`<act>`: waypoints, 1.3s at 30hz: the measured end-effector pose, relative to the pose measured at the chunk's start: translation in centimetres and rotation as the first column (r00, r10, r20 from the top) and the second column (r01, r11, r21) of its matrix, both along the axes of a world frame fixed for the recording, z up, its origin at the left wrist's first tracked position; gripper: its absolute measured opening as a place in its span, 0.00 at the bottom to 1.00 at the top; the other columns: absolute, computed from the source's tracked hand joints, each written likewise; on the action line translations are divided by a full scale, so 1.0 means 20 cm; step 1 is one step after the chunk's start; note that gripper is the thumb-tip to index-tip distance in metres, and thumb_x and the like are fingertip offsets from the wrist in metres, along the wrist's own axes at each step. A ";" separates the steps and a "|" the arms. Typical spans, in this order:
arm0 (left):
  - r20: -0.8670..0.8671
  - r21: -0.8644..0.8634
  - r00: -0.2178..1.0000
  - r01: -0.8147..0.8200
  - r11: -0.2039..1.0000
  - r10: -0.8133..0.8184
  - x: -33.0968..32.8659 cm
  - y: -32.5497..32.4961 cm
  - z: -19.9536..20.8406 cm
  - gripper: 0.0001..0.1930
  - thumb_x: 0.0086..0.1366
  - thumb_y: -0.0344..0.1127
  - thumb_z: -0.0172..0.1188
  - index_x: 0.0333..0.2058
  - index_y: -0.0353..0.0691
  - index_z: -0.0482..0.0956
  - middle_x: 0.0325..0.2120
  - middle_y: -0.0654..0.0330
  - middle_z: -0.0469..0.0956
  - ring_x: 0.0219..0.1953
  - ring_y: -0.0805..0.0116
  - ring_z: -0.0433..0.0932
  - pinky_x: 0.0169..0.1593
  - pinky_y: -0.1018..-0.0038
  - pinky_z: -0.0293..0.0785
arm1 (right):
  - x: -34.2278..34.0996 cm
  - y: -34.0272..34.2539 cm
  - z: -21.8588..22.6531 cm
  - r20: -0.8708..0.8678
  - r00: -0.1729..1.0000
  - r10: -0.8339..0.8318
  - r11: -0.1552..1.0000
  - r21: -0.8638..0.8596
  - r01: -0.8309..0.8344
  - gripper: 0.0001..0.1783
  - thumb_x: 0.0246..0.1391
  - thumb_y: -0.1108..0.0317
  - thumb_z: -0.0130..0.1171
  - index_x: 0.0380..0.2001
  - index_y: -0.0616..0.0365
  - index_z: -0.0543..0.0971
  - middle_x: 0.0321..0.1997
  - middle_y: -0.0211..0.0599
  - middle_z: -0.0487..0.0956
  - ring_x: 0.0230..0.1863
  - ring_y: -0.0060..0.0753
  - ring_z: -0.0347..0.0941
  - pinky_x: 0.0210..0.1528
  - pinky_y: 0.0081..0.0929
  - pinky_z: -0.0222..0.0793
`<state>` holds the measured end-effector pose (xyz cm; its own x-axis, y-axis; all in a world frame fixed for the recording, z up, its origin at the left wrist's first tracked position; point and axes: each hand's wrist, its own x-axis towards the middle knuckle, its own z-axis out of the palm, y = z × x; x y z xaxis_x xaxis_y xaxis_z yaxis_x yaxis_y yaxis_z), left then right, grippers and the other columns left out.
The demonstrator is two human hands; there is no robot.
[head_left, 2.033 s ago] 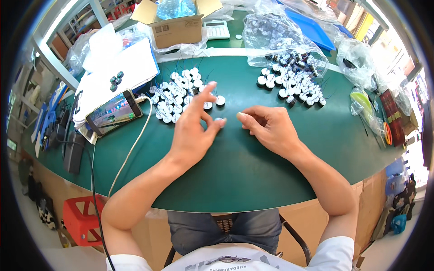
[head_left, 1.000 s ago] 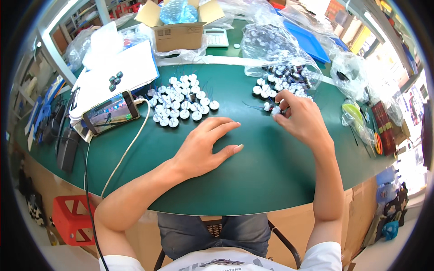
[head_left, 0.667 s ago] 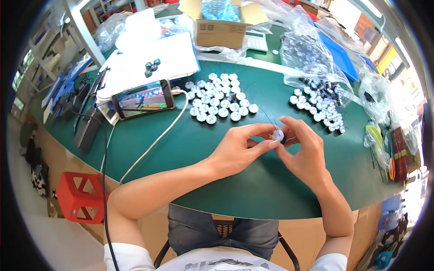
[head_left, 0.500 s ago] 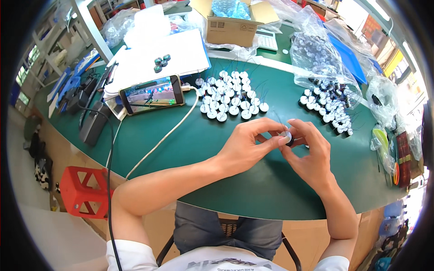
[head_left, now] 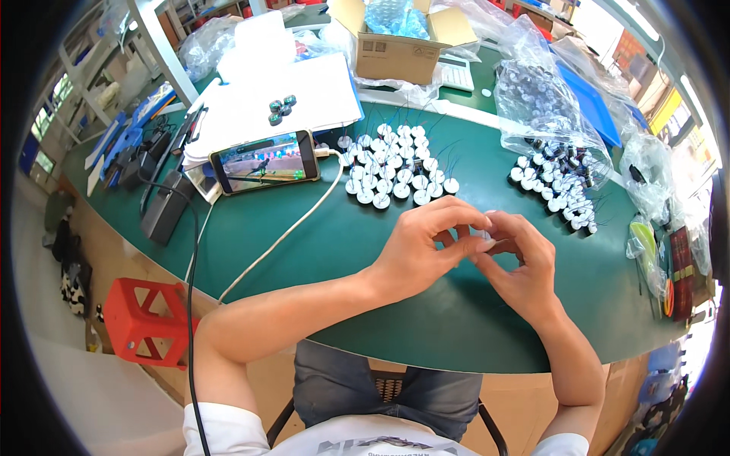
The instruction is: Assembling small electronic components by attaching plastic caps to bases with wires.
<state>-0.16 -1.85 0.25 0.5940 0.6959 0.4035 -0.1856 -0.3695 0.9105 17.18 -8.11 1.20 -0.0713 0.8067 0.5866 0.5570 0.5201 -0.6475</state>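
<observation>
Above the green table, my left hand (head_left: 426, 245) and my right hand (head_left: 525, 262) meet fingertip to fingertip. Both pinch one small round part with a white disc top (head_left: 487, 237), mostly hidden behind the fingers. Just beyond my left hand stands a cluster of similar small black round parts with white tops (head_left: 395, 169) and thin dark wires. A second group of these parts (head_left: 555, 190) lies to the far right, some spilling from a clear plastic bag (head_left: 532, 95).
A phone (head_left: 266, 161) with a white cable (head_left: 285, 232) stands left of the cluster. Behind it, papers (head_left: 319, 87) carry several small dark-green parts (head_left: 281, 110). An open cardboard box (head_left: 395, 59) is at the back. A red stool (head_left: 148, 319) stands beside the table (head_left: 426, 334).
The fingers of both hands have closed further around the small round part, which now shows less. The whole view has shifted slightly; the clusters look unchanged.
</observation>
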 end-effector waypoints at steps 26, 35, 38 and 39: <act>-0.091 -0.163 0.996 -0.040 0.986 0.025 0.03 0.07 -0.03 0.04 0.59 0.30 0.65 0.33 0.37 0.81 0.35 0.64 0.74 0.34 0.78 0.76 0.32 0.82 0.73 | 0.19 0.08 -0.04 -0.097 0.993 -0.060 0.973 0.216 0.080 0.40 0.51 0.61 0.65 0.65 0.54 0.58 0.50 0.44 0.73 0.41 0.34 0.74 0.40 0.31 0.72; -0.120 -0.140 0.993 0.004 0.990 -0.021 0.05 0.07 -0.04 0.05 0.60 0.32 0.65 0.33 0.37 0.81 0.34 0.63 0.75 0.33 0.78 0.75 0.32 0.82 0.71 | 0.24 -0.06 0.31 0.188 0.974 -0.125 0.976 -0.152 0.155 0.18 0.47 0.67 0.67 0.43 0.57 0.79 0.33 0.31 0.78 0.28 0.23 0.74 0.27 0.21 0.71; -0.146 -0.123 0.989 -0.004 0.992 -0.014 0.03 0.07 -0.04 0.06 0.60 0.32 0.65 0.33 0.37 0.81 0.34 0.63 0.75 0.33 0.78 0.75 0.32 0.81 0.71 | 0.25 -0.25 0.38 0.586 0.782 0.212 0.956 -0.289 -0.042 0.30 0.39 0.61 0.72 0.51 0.49 0.77 0.44 0.35 0.75 0.42 0.35 0.72 0.42 0.32 0.72; -0.147 -0.123 0.989 -0.002 0.992 -0.016 0.02 0.07 -0.04 0.06 0.60 0.32 0.65 0.33 0.37 0.81 0.34 0.63 0.75 0.33 0.78 0.75 0.32 0.81 0.71 | 0.27 -0.31 0.39 0.615 0.727 0.305 0.898 -0.441 -0.003 0.32 0.40 0.62 0.71 0.53 0.47 0.76 0.50 0.36 0.73 0.48 0.39 0.69 0.49 0.36 0.70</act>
<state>0.17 -0.41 -0.60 0.6455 0.7306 0.2228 -0.0480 -0.2523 0.9665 22.51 -14.34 8.95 -0.4571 0.8893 -0.0162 0.8478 0.4302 -0.3100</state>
